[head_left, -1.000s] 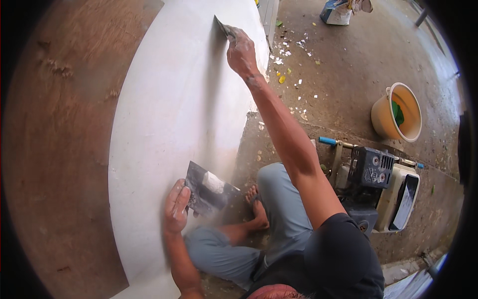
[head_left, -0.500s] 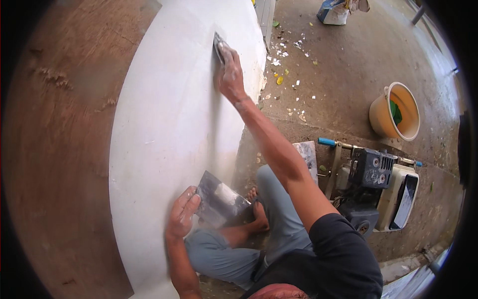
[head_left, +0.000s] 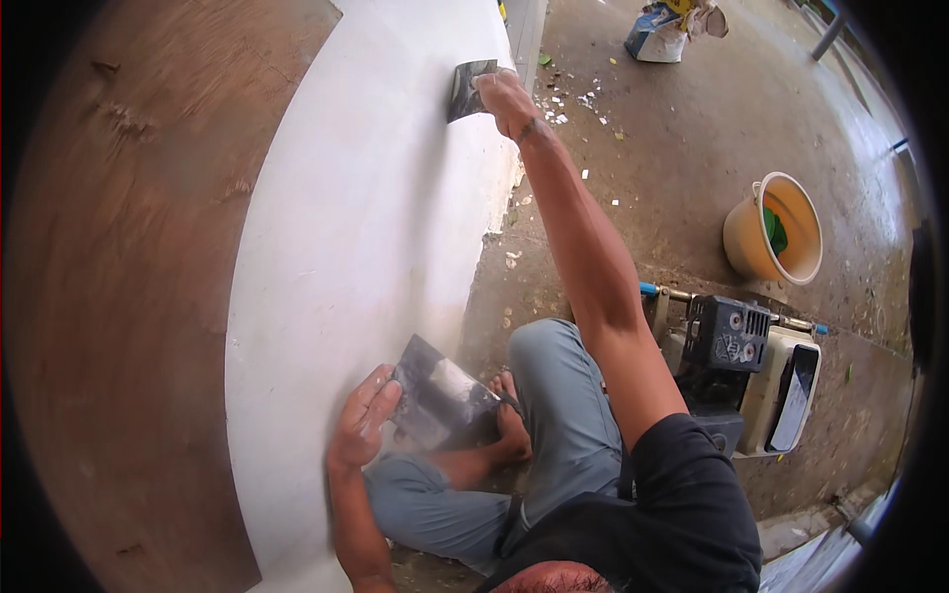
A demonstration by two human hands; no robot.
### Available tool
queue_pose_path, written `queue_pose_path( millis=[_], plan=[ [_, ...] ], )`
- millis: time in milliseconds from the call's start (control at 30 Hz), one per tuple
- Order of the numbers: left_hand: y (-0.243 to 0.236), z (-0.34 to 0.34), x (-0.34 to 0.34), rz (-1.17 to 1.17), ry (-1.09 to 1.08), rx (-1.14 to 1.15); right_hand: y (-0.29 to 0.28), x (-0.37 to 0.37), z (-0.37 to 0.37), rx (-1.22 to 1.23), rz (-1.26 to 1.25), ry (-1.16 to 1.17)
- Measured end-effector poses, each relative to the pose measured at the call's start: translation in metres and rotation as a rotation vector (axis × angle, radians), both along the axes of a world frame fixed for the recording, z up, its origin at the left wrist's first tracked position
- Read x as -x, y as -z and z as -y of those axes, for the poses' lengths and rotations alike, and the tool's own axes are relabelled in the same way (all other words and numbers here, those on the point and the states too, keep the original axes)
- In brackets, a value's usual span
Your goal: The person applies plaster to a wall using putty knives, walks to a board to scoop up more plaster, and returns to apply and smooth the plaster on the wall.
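Observation:
With my right arm stretched far forward, my right hand (head_left: 506,103) grips a dark flat putty knife (head_left: 469,91), its blade against the white wall surface (head_left: 336,247). Low in front of me, my left hand (head_left: 366,417) is closed on the edge of a second wide metal plate, a scraper blade (head_left: 435,395). A pale patch of filler (head_left: 457,383) sticks to that plate. The fingers of my left hand rest close beside the white surface, and whether they touch it I cannot tell.
Brown rough ground (head_left: 129,326) lies left of the white surface. To the right stand a cream bucket (head_left: 741,237) with something green inside and a dark motor machine (head_left: 730,341) with a phone (head_left: 799,400) on it. Farther off are a torn bag (head_left: 656,38) and scattered white chips (head_left: 560,119).
My right hand has moved to the right along the far part of the white surface, and the putty knife has turned so its flat face shows. My left hand has hardly moved.

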State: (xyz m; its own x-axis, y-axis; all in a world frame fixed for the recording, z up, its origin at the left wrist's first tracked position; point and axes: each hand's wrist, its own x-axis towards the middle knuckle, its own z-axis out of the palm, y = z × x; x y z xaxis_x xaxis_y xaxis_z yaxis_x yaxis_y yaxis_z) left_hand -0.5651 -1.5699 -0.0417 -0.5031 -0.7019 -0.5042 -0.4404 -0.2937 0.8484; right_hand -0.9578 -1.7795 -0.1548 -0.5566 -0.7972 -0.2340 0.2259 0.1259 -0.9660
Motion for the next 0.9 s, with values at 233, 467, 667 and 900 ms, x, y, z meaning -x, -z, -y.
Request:
queue_pose_path(
  millis=[233, 467, 667, 900],
  plan=[
    [-0.005, 0.000, 0.008, 0.004, 0.065, -0.004, -0.031, -0.059, -0.050, 0.412, -0.431, -0.050],
    [-0.004, -0.001, 0.006, 0.014, -0.004, -0.005, -0.032, -0.085, -0.097, 0.574, -0.602, 0.014],
    [0.006, -0.001, 0.005, 0.001, 0.028, -0.052, -0.027, -0.087, -0.026, 0.651, -0.713, 0.330],
    [0.001, -0.002, -0.006, 0.049, -0.038, -0.020, -0.027, -0.120, -0.087, 0.694, -0.641, 0.185]
  ],
)
